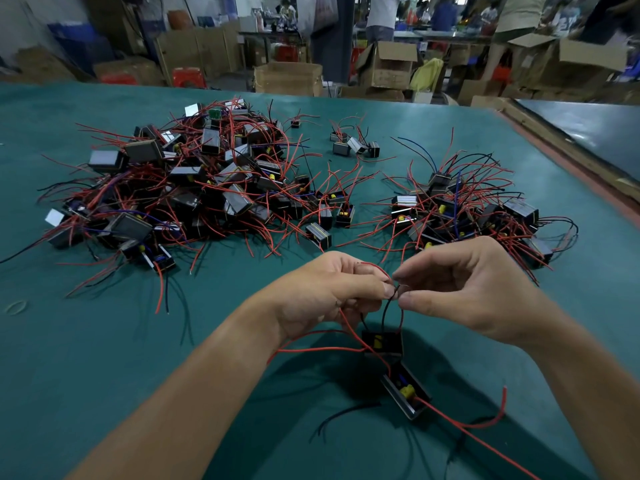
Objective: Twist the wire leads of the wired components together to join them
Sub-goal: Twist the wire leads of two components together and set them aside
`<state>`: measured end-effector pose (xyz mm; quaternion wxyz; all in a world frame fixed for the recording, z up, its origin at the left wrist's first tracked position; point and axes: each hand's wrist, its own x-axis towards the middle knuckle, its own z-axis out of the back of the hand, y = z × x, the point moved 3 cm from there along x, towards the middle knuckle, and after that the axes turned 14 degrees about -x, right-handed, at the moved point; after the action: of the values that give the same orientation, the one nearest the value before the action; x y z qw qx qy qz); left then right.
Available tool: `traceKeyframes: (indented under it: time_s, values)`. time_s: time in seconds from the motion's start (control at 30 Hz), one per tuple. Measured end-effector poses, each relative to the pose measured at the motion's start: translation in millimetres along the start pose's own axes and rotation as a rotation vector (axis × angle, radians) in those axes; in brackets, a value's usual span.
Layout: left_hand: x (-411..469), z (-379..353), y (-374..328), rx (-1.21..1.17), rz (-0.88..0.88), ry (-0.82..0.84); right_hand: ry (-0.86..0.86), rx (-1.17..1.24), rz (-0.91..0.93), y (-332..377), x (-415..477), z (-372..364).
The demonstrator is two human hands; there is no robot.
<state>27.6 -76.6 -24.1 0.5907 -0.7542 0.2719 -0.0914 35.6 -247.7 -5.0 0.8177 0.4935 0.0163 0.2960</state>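
Pinching thin wire ends (393,289) between our left hand (325,292) and right hand (464,289), we risk them slipping apart if the hanging black boxes (382,342) tug.

No legible text anywhere.

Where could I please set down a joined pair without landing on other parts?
Bare green mat lies left of the left hand, below the big pile. The right pile crowds the space beyond the right hand.
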Motion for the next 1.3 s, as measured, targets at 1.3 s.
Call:
traceKeyframes:
  time_s: [1.3]
  values:
    - [-0.1,-3.7,0.0,0.184,-0.119,0.069,-0.164,-0.137,0.173,0.1,2.9,1.6]
